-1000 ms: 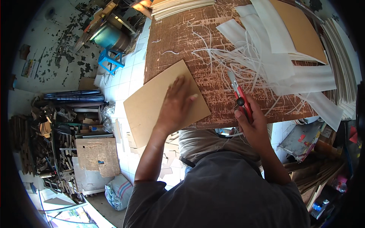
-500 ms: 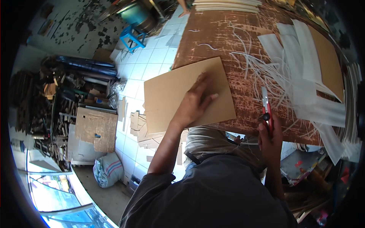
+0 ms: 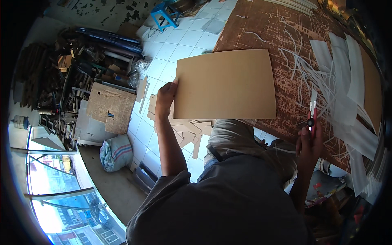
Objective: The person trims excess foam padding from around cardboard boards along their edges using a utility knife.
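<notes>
A flat brown cardboard sheet (image 3: pixel 225 85) lies partly on the worn brown table, its left part jutting out past the table's edge. My left hand (image 3: pixel 166 97) grips the sheet's left edge, with the thumb on top and the other fingers hidden beneath. In my right hand (image 3: pixel 309 141) is a red utility knife (image 3: pixel 313 114), its long blade out and pointing away from me. The knife is held apart from the sheet, to its right. Thin white strips (image 3: pixel 304 75) lie tangled on the table beyond the blade.
White foam sheets (image 3: pixel 347 77) overlap on the right of the table (image 3: pixel 253 24). Cardboard offcuts (image 3: pixel 192 132) litter the tiled floor at the left. A blue stool (image 3: pixel 164 15) stands farther off. A sack (image 3: pixel 116 153) and piled scrap (image 3: pixel 61 81) occupy the left side.
My left hand has gone from lying on the middle of the sheet to gripping its left edge. The sheet has turned straighter. The view has shifted; the knife stays in my right hand.
</notes>
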Demonstrator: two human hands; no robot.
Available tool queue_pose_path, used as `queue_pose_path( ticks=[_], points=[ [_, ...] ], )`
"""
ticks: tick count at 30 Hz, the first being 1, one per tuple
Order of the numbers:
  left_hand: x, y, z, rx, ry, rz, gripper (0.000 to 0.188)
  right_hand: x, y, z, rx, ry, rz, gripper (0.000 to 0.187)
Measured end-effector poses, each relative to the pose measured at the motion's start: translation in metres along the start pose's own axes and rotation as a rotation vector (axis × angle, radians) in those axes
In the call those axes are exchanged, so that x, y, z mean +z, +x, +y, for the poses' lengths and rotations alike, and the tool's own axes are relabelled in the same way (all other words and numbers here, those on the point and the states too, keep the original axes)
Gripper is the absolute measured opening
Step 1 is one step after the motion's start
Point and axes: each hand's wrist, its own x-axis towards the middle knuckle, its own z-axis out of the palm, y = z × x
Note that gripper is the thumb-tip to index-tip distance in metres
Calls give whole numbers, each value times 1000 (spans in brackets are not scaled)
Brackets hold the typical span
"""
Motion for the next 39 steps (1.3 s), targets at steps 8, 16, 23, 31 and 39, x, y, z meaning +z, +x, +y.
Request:
queue_pose_path(
  ticks=[8,16,23,31,39],
  points=[
    [19,-7,-8,-4,-508,-22,36,-2,-3,0,-6,26,-57,50],
    [23,-9,4,59,-556,-19,29,-7,-9,-3,-8,37,-41,50],
    [3,-12,2,159,-800,-52,24,-12,-13,-3,11,62,-25,52],
    [62,-31,60,212,-1087,-82,27,-10,-13,-6,18,83,-35,50],
    [136,-81,100,118,-1119,-75,46,-18,-15,-3,22,104,-16,48]
  ],
)
